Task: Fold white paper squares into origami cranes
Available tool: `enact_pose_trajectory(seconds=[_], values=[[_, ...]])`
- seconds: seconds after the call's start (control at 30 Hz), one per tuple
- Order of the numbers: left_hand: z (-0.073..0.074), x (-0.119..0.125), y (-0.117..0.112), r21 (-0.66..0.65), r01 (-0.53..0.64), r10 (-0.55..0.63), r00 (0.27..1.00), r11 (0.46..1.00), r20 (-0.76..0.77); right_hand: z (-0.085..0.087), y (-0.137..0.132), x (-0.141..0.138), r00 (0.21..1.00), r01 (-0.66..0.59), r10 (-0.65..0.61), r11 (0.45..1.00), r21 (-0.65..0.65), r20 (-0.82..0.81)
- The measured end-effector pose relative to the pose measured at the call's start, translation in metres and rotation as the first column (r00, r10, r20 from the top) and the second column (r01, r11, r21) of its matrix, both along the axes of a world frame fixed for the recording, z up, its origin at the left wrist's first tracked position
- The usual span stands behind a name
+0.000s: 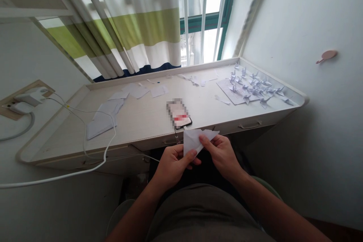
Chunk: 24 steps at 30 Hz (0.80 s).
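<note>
Both hands hold one folded piece of white paper (196,138) in front of my lap, just below the desk's front edge. My left hand (173,164) pinches its lower left part with thumb on top. My right hand (221,154) grips its right side, fingers curled round the fold. The paper forms a pointed, triangular shape.
The pale wooden desk (147,117) carries a phone (178,113) on a charging cable (85,136), a stack of white sheets (103,119) at the left, paper scraps at the back and several folded paper cranes (252,87) at the right. A wall socket (19,102) is far left; curtain and window lie behind.
</note>
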<state>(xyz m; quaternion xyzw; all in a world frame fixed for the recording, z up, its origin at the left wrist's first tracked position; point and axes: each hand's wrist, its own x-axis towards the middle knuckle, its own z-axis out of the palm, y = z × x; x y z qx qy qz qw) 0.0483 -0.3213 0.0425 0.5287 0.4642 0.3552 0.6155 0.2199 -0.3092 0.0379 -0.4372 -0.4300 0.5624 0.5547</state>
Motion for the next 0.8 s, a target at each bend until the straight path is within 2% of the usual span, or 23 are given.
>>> enact_pose_trajectory(seconds=[0.1,0.3,0.5,0.63,0.8], values=[[0.0015,0.0002,0.0001,-0.025,-0.015,0.015,1.0,1.0,0.011,-0.0009,0.0003,-0.0009,0.999,-0.031,0.03,1.0,-0.003,-0.034],[0.0029,-0.0025,0.0017,-0.061,0.03,-0.029,0.999,0.998,0.015,-0.0013,-0.0005,0.0009,0.993,-0.042,0.039,0.999,-0.026,-0.107],[0.0023,-0.0064,0.0028,-0.047,0.002,-0.002,1.0,0.999,-0.009,0.0007,0.0013,0.0055,0.993,-0.04,0.036,0.999,-0.028,-0.112],[0.002,-0.0065,0.003,-0.041,-0.003,0.003,1.0,0.999,-0.015,0.0034,0.0006,0.0053,0.984,-0.082,0.079,0.997,-0.014,-0.16],[0.0029,-0.009,0.004,-0.082,0.054,-0.053,0.998,0.995,0.017,0.0069,0.0019,0.0071,0.966,-0.081,0.07,0.996,-0.035,-0.247]])
